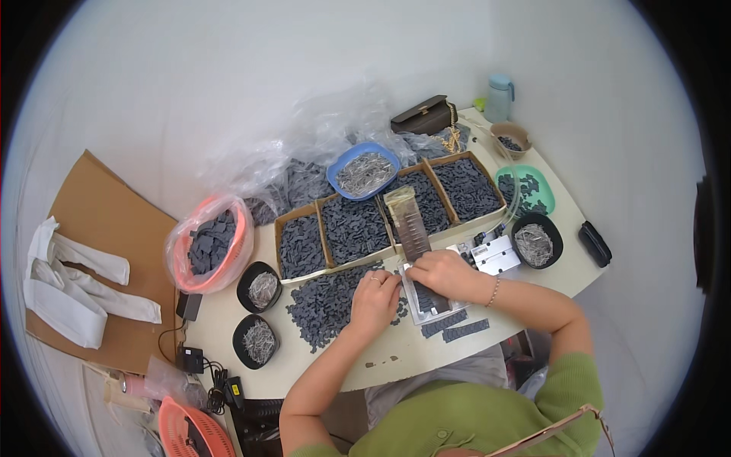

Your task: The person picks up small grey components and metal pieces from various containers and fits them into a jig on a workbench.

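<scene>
In the head view, both hands work just below the middle of the table (396,365). The left hand (375,298) lies knuckles up with its fingers curled down, their tips pressed at the left edge of a clear flat tray (432,303); whether anything small is pinched under them cannot be told. A ring shows on one finger. The right hand (445,273) rests half closed across the tray's upper end, fingers bent over it and touching it, a thin bracelet at the wrist.

From the tray, a long clear strip holder (410,223) rises toward 12 o'clock. At 9 o'clock of the left hand spreads a loose heap of small dark grey pieces (324,301). Two short dark strips (455,329) lie at 5 o'clock of the tray.

At 11 to 1 o'clock stands a row of cardboard boxes (381,217) filled with the same grey pieces. A blue bowl (364,171) of metal pins sits beyond them, and a black bowl (536,241) of pins is at 3 o'clock of the right hand. Two more black dishes (257,316) sit at 9 o'clock.
</scene>
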Available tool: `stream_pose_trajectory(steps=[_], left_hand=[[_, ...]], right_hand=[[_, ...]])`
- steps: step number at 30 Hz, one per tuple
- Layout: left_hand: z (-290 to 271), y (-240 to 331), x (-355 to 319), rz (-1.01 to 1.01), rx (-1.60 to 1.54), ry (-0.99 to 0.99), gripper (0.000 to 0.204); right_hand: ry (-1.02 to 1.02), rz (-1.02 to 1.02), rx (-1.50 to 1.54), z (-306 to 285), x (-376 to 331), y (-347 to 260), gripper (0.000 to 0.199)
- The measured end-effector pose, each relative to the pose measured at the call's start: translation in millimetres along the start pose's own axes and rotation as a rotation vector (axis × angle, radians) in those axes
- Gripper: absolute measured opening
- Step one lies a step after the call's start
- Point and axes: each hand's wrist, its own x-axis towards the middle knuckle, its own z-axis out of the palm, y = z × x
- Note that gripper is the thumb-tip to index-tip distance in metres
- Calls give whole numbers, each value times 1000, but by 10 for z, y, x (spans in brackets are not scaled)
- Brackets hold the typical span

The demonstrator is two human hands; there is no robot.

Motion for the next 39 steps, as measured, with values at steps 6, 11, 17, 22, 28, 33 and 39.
stream_pose_trajectory(steps=[6,11,17,22,28,33,39], left_hand=[[144,127,155,21,-76,17,22],[213,197,131,84,71,-70,24],[268,254,140,131,162,-94,22],[-25,291,77,69,119,-49,23],[-806,-10,-388,-206,239,124,27],[-1445,-594,-1131,-562,397,256,19],[-1722,-949,-1739,-756,469,145,13]], right_hand=[[187,118,219,-137,-179,90,17],[444,389,113,-689,-451,678,9],[261,902,-165,-896,-1280,2024,15],[-20,904,-253,-659,-1380,2282,17],[-72,971,-137,-838,-1322,2094,15],[302,917,710,-1004,-1254,1751,12],[324,802,653,-1048,-923,1579,20]])
